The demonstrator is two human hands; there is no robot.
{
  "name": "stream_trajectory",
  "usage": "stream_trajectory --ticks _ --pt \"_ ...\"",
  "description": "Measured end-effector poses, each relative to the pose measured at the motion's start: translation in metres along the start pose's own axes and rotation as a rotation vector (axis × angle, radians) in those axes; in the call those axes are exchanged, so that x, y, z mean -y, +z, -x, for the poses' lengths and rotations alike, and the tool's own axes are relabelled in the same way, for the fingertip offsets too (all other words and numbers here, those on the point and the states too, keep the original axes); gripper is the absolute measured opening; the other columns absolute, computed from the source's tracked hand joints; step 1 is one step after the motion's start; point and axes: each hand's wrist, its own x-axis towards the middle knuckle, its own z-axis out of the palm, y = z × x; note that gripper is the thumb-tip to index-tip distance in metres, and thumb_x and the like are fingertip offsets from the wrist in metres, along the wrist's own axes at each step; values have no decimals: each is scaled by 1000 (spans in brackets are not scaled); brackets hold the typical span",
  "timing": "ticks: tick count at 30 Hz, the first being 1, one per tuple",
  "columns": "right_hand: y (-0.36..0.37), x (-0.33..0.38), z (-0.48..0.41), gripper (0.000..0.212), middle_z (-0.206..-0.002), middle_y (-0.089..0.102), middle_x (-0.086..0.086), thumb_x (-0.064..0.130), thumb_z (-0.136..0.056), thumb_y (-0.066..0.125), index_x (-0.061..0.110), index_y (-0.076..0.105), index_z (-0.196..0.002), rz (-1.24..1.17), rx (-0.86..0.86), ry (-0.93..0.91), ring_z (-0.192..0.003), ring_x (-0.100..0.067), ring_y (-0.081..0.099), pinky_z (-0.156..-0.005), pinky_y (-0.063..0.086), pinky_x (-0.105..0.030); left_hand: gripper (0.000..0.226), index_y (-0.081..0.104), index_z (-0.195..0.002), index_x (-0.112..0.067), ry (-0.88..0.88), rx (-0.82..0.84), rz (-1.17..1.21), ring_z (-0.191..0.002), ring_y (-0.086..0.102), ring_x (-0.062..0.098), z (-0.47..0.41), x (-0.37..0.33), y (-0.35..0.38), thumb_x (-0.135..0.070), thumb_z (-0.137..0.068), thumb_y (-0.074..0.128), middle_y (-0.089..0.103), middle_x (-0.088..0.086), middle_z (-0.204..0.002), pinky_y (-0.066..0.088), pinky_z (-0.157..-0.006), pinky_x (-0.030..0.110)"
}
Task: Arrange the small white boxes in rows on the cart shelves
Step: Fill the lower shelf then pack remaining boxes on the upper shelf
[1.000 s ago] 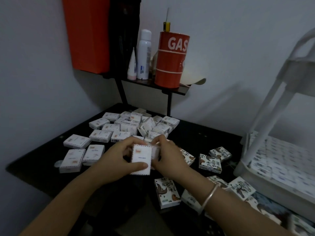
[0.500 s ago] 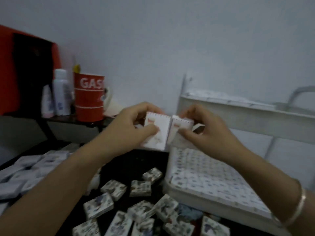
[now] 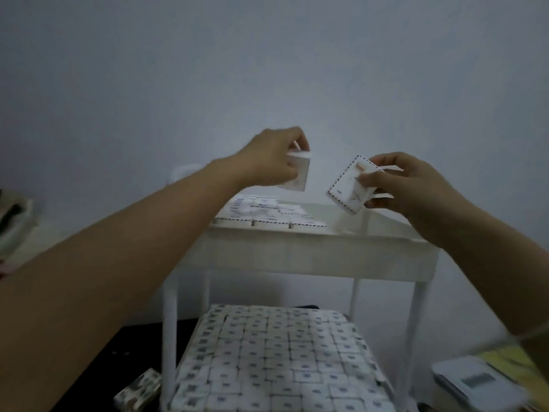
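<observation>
Both hands hang above the top shelf [image 3: 297,257] of the cart [image 3: 170,322]. The left hand [image 3: 273,157] pinches one box [image 3: 298,176] over the cart's back left, above the rows [image 3: 267,214] begun there. The right hand [image 3: 398,182] grips a tilted box [image 3: 347,185] (with what look like more behind it, though blur hides the count) over the cart's bare right side. The lower rows [image 3: 273,352] seem to fill the cart's bottom tier, so the top one is the place to fill. I'd lower the left box flat, same face up as its neighbours, and slide it along until its edges touch the unfinished row. Level the right box before setting it beside that one; a tilted drop could nudge the front row off the cart's edge
</observation>
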Motion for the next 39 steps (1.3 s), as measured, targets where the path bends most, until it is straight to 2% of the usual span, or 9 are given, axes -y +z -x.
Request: stream_trajectory --ticks 3,10,15,18,21,24,30,35,39 --pt "-7 -11 -13 20 -100 70 -13 10 -86 68 11 58 -103 29 -45 17 -86 -22 68 -73 58 -33 37 55 -116 -21 -24 119 -110 -108 56 21 -28 16 24 -6 -82 58 60 2 -121 49 -92 36" --pt "0 -19 -38 21 -101 68 -2 21 -87 69 23 54 -102 378 -79 -128 -85 -19 68 -76 58 -37 33 56 -116 -21 -29 341 -241 -99 53 16 -56 44 47 -21 -85 69 58 -1 -116 43 -83 29" --pt "19 -10 -68 39 -112 63 -1 27 -89 65 22 48 -124 606 -105 -229 -95 -18 61 -74 51 -30 27 67 -105 -24 -153 448 -84 -78 64 13 -65 55 42 -21 -80 76 66 -4 -105 51 -65 21" --pt "33 -7 -92 31 -120 61 -5 23 -90 61 22 50 -119 762 -81 -241 -100 -21 58 -68 50 -26 29 71 -108 -23 -214 478 3 -84 67 13 -66 60 46 -16 -80 74 70 -1 -102 53 -61 18" --pt "48 -7 -114 25 -122 61 -6 18 -92 58 22 51 -115 858 -37 -249 -103 -24 57 -76 54 -34 30 71 -112 -25 -223 546 -13 -92 68 13 -63 64 54 -16 -83 68 70 -8 -96 55 -71 19" --pt "64 -15 -128 26 -121 62 -5 17 -91 58 22 54 -116 936 -36 -249 -101 -22 56 -75 52 -33 25 69 -107 -28 -193 523 -109 -95 63 12 -62 66 58 -24 -82 67 68 -8 -100 52 -86 28" --pt "80 -48 -137 28 -119 61 -5 16 -88 63 23 57 -114 988 20 -188 -105 -24 56 -78 45 -30 11 72 -88 -28 -148 486 -149 -94 63 10 -56 66 53 -20 -81 69 68 -13 -92 51 -94 33" --pt "78 -57 -137 27 -115 61 -6 15 -85 70 23 62 -109 856 134 -125 -99 -22 59 -87 53 -37 33 77 -90 -31 -143 485 -164 -101 61 12 -52 64 48 -6 -84 56 70 -16 -98 50 -96 33" --pt "87 -57 -132 26 -110 61 -9 10 -82 74 18 65 -106 635 237 -35 -91 -27 67 -81 59 -39 50 77 -93 -33 -143 444 -207 -98 58 14 -47 63 46 2 -84 44 65 -14 -96 49 -90 28"
